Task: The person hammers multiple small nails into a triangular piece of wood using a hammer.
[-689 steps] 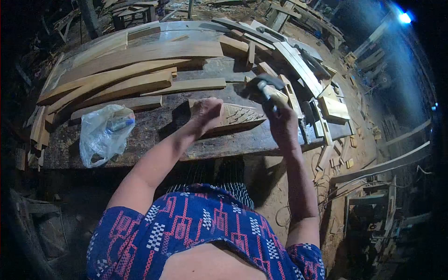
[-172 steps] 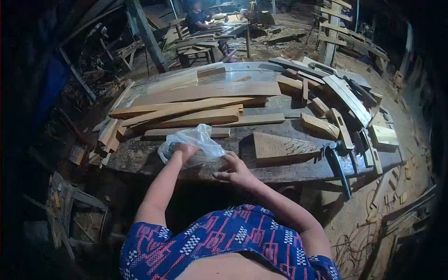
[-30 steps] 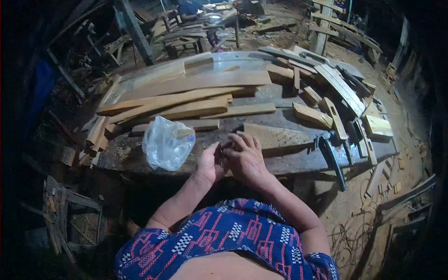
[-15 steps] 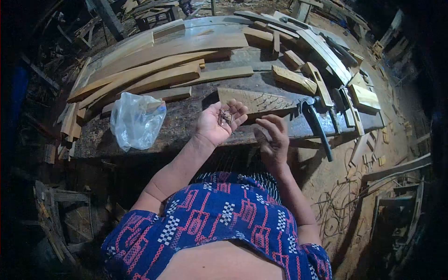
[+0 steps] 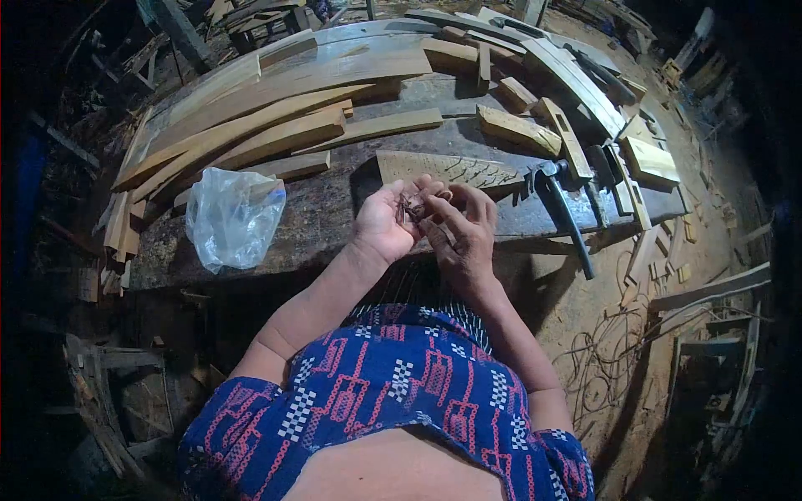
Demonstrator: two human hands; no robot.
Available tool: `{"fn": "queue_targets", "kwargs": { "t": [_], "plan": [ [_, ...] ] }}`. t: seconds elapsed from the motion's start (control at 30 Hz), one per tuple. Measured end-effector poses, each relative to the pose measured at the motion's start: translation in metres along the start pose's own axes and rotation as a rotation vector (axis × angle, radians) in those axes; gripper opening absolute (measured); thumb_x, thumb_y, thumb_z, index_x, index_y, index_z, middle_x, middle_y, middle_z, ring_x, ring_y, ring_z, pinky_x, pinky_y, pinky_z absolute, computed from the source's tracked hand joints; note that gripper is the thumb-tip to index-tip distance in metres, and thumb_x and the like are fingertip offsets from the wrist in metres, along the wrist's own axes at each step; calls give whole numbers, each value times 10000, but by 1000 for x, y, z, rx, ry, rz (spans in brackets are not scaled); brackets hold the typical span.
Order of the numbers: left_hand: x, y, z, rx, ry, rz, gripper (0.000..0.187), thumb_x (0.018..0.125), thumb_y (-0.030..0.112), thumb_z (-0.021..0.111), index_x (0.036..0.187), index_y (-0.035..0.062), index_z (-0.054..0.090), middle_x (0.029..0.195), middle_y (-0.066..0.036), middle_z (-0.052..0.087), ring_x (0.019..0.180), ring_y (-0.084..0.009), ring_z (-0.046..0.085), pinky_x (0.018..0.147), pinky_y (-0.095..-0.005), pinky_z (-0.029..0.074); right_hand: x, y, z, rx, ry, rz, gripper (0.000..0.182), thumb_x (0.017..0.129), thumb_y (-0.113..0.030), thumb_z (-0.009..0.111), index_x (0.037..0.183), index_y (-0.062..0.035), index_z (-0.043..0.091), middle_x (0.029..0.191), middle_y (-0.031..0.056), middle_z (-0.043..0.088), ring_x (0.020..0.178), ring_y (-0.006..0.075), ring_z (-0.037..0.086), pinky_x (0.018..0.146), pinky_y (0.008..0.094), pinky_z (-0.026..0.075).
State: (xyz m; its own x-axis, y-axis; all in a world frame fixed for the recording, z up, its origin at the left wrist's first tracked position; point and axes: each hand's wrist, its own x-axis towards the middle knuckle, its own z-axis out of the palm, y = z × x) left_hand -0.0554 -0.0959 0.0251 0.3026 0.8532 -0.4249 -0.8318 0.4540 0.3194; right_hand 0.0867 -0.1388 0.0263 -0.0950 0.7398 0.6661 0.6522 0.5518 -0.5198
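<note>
Cupped upward over the bench's front edge, my left hand [image 5: 384,224] holds a small heap of thin brown nails [image 5: 409,209] in its palm. My right hand [image 5: 464,242] touches the heap, thumb and fingers bent together; what they pinch is hidden. Just behind both hands lies a wooden board [image 5: 409,167] with rows of nails [image 5: 480,173] on its right part, some standing up at a slant. A hammer [image 5: 568,225] rests at the board's right end, its handle reaching over the front edge.
A clear plastic bag [image 5: 234,221] sits on the workbench [image 5: 322,221] at the left. Long planks [image 5: 284,104] lie across the back left. Wood blocks [image 5: 518,134] and slotted pieces [image 5: 566,138] crowd the right. Coiled cable [image 5: 597,359] lies on the floor at right.
My right hand has moved left and up, from beside my left hand onto the nails in its palm. The view has shifted slightly; the bench things stay in place.
</note>
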Motion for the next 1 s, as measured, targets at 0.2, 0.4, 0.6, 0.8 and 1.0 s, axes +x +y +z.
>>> {"fn": "queue_targets", "kwargs": {
  "t": [0.2, 0.4, 0.6, 0.8, 1.0],
  "plan": [
    [0, -2, 1, 36, -118, -84, 399, 979, 247, 279, 1123, -30, 527, 1113, -184, 589, 1051, -298, 571, 934, -421, 454, 1, 1, 0, -31, -66, 67, 298, 703, -171, 702, 993, -125, 654, 1157, 119, 512, 1101, 325, 438, 918, 434, 366],
    [8, -2, -10, -42, -226, -151, 428, 983, 276, 286, 1193, -39, 486, 1186, -207, 551, 1089, -308, 551, 953, -448, 436, -1, 7, 2, 130, -35, 156, 279, 684, -186, 720, 955, -138, 677, 1166, 111, 520, 1107, 325, 440, 929, 439, 362],
    [-6, -14, 7, 143, -96, -143, 416, 987, 300, 285, 1148, 16, 543, 1073, -135, 615, 949, -246, 600, 862, -402, 493, 6, 3, 2, 65, -25, 98, 205, 686, -111, 729, 889, -125, 702, 1197, 110, 524, 1139, 307, 422, 949, 412, 355],
    [-8, -16, 9, 224, 10, -63, 396, 983, 292, 315, 1128, 20, 564, 1047, -107, 626, 919, -231, 618, 821, -397, 514, 12, 2, -2, 81, 23, 83, 140, 678, -118, 736, 808, -99, 687, 1171, 116, 538, 1130, 298, 428, 942, 408, 357],
    [-3, -19, -3, 226, 9, -88, 295, 962, 226, 388, 1021, 51, 618, 904, -71, 643, 790, -183, 618, 702, -337, 529, 16, 22, -12, 350, 4, 261, 114, 714, -128, 715, 750, -42, 649, 1107, 132, 560, 1083, 272, 471, 908, 377, 377]
  ]
}}
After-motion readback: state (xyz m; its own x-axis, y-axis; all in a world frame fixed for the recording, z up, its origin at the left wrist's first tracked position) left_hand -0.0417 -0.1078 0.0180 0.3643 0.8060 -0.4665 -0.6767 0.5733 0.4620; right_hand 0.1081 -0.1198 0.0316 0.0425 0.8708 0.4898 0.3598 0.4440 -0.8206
